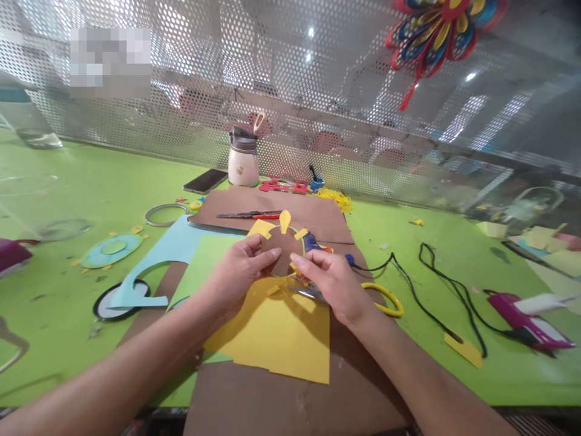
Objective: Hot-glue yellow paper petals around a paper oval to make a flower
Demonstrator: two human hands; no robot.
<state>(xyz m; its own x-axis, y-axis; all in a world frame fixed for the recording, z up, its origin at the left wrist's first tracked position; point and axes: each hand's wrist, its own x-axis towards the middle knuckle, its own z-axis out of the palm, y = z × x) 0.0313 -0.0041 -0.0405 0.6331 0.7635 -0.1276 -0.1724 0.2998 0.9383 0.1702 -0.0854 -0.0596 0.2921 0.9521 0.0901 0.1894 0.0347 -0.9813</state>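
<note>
centrally, a round brown piece with yellow tabs being held above yellow paper, left hand pinching its left edge, right hand pinching its right, brown cardboard lying underneath, a magenta glue gun resting rightward on the green surface

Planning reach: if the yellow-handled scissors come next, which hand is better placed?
Likely the right hand: it's nearer the yellow scissors handle; the left hand is across the brown disc.

Scissors block passage beneath the right hand.
</note>
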